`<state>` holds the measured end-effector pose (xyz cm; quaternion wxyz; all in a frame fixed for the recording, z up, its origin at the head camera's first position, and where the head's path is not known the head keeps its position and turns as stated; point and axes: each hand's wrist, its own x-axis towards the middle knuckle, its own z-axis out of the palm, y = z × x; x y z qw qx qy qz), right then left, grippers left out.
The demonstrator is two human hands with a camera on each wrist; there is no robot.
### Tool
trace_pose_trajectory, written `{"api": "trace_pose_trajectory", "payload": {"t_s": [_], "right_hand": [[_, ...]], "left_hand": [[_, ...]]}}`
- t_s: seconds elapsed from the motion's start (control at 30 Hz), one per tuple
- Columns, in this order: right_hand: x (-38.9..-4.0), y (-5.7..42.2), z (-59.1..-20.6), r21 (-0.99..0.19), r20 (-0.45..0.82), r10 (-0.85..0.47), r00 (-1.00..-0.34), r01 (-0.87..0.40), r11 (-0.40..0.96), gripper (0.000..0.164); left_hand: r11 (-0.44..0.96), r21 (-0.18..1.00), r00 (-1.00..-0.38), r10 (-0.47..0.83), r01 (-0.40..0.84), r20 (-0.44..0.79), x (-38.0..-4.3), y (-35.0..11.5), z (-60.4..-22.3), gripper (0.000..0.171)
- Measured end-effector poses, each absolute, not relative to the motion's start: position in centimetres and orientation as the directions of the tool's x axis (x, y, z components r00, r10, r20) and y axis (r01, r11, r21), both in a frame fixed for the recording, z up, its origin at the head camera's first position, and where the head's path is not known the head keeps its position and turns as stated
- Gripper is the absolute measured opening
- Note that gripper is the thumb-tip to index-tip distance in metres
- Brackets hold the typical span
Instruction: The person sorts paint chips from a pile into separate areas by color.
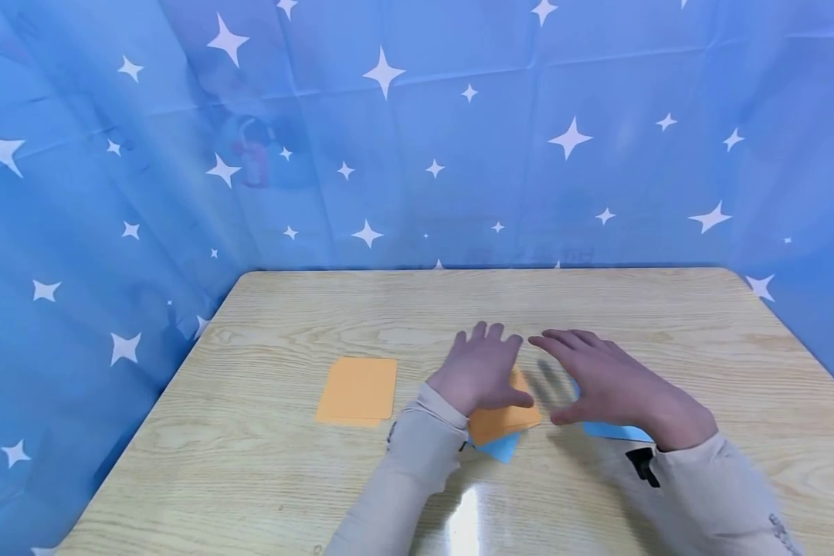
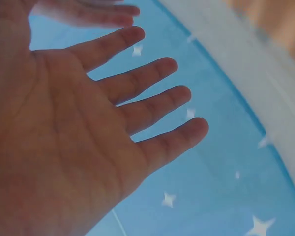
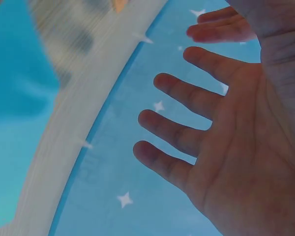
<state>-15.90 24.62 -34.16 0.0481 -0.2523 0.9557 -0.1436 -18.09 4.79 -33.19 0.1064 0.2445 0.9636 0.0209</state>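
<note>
Both hands hover above the wooden table with nothing held. My left hand (image 1: 478, 377), fingers spread, is over a pile in the middle, where orange square sheets (image 1: 503, 425) lie on a blue sheet (image 1: 506, 447). To its right, my right hand (image 1: 601, 386) is raised above blue paper (image 1: 618, 432) and partly covers it. The left wrist view has the left palm (image 2: 83, 132) bare, its fingers apart. In the right wrist view the right palm (image 3: 236, 142) is likewise bare, with the blue paper (image 3: 19, 108) at the left edge.
More orange square sheets (image 1: 357, 388) lie slightly offset on one another, left of the middle pile. The wooden tabletop (image 1: 215, 432) has rounded far corners. A blue curtain (image 1: 424, 131) with white stars hangs behind the table and along its left side.
</note>
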Motion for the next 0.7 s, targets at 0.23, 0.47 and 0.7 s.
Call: {"api": "trace_pose_trajectory", "payload": {"t_s": [0.23, 0.47, 0.7], "right_hand": [[-16.6, 22.3, -34.1, -0.315, -0.044, -0.524, -0.850, -0.486, 0.815, 0.099], [-17.5, 21.1, -36.0, -0.353, -0.095, -0.578, -0.811, -0.515, 0.781, 0.099], [-18.2, 20.6, -37.9, -0.412, -0.142, -0.601, -0.786, -0.505, 0.758, 0.092]], "left_hand": [[0.883, 0.144, -0.864, 0.468, 0.447, -0.186, -18.6, 1.0, -32.8, 0.089], [0.885, 0.134, -0.846, 0.466, 0.446, -0.260, -18.6, -0.8, -34.4, 0.093], [0.878, 0.148, -0.821, 0.477, 0.454, -0.314, -18.5, -0.9, -36.1, 0.093]]}}
